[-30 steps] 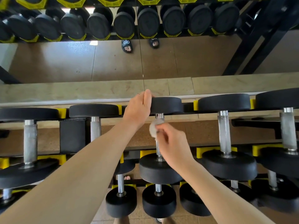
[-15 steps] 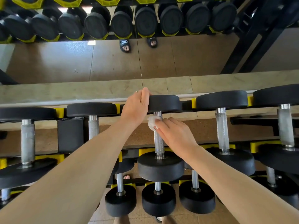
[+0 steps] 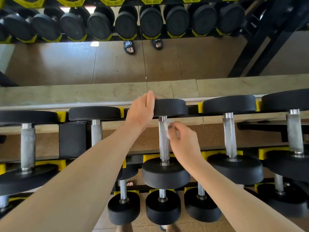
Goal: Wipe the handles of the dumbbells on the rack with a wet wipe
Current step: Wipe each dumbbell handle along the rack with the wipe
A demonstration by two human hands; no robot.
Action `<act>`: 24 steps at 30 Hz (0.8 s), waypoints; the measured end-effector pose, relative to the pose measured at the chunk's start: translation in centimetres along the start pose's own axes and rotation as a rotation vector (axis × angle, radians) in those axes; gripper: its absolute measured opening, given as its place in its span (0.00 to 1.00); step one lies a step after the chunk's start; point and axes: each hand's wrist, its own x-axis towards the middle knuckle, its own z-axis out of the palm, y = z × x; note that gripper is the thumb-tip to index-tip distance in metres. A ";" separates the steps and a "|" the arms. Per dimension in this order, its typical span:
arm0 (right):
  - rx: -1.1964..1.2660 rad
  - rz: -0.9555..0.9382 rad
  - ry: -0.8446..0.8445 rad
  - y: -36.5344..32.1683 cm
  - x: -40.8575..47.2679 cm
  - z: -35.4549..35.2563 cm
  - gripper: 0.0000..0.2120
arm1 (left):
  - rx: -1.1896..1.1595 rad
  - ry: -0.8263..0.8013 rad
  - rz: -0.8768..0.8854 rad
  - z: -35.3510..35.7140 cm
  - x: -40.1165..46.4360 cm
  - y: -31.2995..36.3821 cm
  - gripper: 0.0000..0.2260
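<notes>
A black dumbbell lies on the top rack tier in the middle of the head view, its knurled steel handle [image 3: 163, 141] running toward me. My left hand [image 3: 142, 111] grips the left edge of its far weight head [image 3: 172, 107]. My right hand [image 3: 184, 141] pinches a small crumpled white wet wipe [image 3: 167, 127] against the right side of the handle, near its far end. The near weight head [image 3: 165, 173] sits below my right wrist.
More dumbbells lie on yellow cradles to either side, with handles to the left [image 3: 96, 131] and right [image 3: 229, 134]. A lower tier [image 3: 163, 206] holds smaller dumbbells. A mirror [image 3: 117, 64] behind the rack reflects the floor, dumbbells and sandalled feet.
My right hand with the wipe has shifted from the left side of the handle, over its far end, to the right side. My left hand has kept its grip on the far head.
</notes>
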 end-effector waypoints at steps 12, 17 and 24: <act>-0.754 -0.556 -0.169 1.9 1.3 -1.2 0.19 | 0.025 -0.013 -0.004 -0.1 0.0 0.1 0.19; 0.261 0.444 -0.073 3.3 1.7 -1.0 0.11 | -0.012 -0.001 -0.017 0.2 0.1 0.0 0.20; 0.310 0.563 -0.107 0.5 0.2 0.8 0.14 | -0.012 0.015 -0.007 0.1 -0.1 0.1 0.21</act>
